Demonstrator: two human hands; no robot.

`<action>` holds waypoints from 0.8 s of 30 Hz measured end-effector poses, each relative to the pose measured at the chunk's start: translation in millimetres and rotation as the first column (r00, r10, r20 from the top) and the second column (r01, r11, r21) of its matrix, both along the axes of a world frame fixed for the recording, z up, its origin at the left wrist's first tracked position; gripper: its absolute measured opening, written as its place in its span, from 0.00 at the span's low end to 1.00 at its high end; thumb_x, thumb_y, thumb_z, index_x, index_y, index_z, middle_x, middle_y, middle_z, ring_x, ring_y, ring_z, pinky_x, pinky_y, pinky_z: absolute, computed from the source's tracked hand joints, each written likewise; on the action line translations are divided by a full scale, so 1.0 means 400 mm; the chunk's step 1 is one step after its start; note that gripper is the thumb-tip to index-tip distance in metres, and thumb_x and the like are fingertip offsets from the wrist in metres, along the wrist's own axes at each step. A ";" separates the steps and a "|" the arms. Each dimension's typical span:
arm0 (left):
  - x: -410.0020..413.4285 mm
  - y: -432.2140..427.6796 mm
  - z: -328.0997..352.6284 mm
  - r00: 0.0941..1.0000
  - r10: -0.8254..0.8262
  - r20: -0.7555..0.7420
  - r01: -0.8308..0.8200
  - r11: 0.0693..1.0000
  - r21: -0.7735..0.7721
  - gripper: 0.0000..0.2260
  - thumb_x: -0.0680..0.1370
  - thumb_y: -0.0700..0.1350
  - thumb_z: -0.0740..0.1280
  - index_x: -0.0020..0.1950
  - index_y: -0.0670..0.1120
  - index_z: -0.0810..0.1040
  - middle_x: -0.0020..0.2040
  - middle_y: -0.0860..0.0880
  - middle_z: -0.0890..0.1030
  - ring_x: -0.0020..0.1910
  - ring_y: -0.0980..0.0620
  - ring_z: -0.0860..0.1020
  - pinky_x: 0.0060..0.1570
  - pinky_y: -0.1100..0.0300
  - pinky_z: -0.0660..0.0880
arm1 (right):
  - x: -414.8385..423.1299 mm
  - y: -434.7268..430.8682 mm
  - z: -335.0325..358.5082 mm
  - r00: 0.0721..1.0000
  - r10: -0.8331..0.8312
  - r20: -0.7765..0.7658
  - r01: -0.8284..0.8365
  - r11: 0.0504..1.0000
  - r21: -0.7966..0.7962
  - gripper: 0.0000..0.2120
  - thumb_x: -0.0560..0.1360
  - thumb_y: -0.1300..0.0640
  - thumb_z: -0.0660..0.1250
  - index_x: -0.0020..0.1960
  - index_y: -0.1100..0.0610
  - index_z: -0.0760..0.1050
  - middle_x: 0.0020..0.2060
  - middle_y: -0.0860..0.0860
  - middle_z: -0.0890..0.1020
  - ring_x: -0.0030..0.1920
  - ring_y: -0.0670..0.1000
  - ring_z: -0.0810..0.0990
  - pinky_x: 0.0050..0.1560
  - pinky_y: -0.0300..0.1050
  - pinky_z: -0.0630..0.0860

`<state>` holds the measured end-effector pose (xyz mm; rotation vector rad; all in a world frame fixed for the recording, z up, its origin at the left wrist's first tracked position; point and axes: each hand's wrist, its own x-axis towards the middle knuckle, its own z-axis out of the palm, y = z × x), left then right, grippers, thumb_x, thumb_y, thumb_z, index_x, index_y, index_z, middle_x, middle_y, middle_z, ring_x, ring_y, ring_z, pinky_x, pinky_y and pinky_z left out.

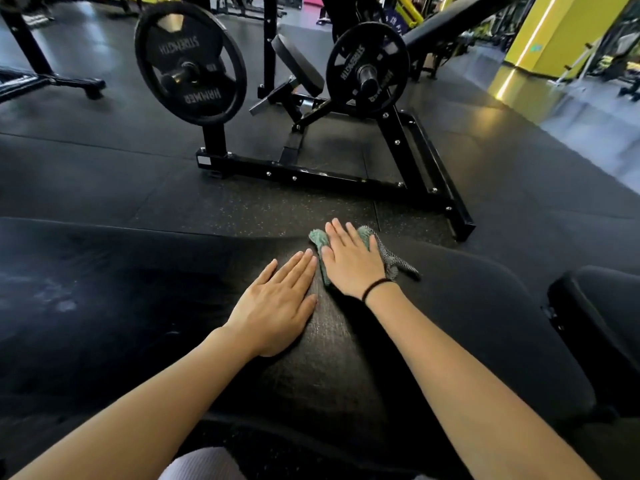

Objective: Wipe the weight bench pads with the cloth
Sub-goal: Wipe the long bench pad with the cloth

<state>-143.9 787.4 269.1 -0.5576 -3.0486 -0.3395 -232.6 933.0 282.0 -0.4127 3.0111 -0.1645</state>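
A wide black bench pad (138,306) stretches across the lower half of the head view. Near its far edge lies a green cloth (320,239) with a grey mesh side. My right hand (349,261) presses flat on the cloth with straight fingers; a black band circles its wrist. My left hand (277,306) rests flat on the bare pad just left of the cloth, its fingertips close to the cloth's edge. A dull smeared patch shows on the pad at the far left.
A second black pad (595,313) sits at the right. Beyond the bench stands a black plate-loaded machine frame (311,174) with two weight plates (188,62) on the dark rubber floor. A yellow pillar (540,32) rises at the back right.
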 end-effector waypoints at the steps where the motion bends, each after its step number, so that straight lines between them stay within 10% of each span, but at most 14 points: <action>1: 0.000 0.000 -0.001 1.000 -0.004 -0.001 0.004 1.000 -0.005 0.34 0.70 0.59 0.29 0.76 0.49 0.37 0.77 0.54 0.38 0.74 0.59 0.36 0.73 0.57 0.35 | 0.032 0.004 -0.004 1.000 -0.003 -0.008 0.003 1.000 0.001 0.26 0.81 0.46 0.42 0.77 0.51 0.44 0.77 0.45 0.45 0.76 0.47 0.42 0.74 0.57 0.41; 10: 0.002 -0.002 0.008 1.000 -0.012 0.011 0.011 0.999 0.032 0.35 0.69 0.60 0.28 0.75 0.49 0.35 0.76 0.54 0.35 0.74 0.59 0.33 0.72 0.58 0.34 | 0.474 0.211 -0.018 0.992 -0.018 -0.126 0.020 1.000 0.016 0.25 0.79 0.40 0.42 0.74 0.43 0.60 0.73 0.40 0.63 0.73 0.44 0.57 0.66 0.59 0.57; 16: 0.002 0.000 0.004 1.000 -0.003 -0.005 0.003 1.000 0.031 0.34 0.69 0.59 0.28 0.74 0.49 0.34 0.76 0.54 0.35 0.73 0.59 0.33 0.72 0.58 0.34 | 0.171 0.276 0.009 0.933 -0.358 0.028 0.356 0.933 0.060 0.24 0.81 0.44 0.37 0.76 0.43 0.38 0.76 0.42 0.40 0.75 0.48 0.37 0.69 0.69 0.39; 24: 0.002 0.002 0.009 1.000 -0.006 0.007 0.006 1.000 0.006 0.33 0.68 0.61 0.28 0.72 0.52 0.32 0.75 0.55 0.34 0.73 0.60 0.33 0.72 0.58 0.34 | 0.075 0.051 -0.004 0.999 -0.003 -0.043 0.001 0.999 -0.044 0.24 0.82 0.47 0.42 0.77 0.46 0.46 0.77 0.42 0.46 0.76 0.48 0.42 0.73 0.61 0.39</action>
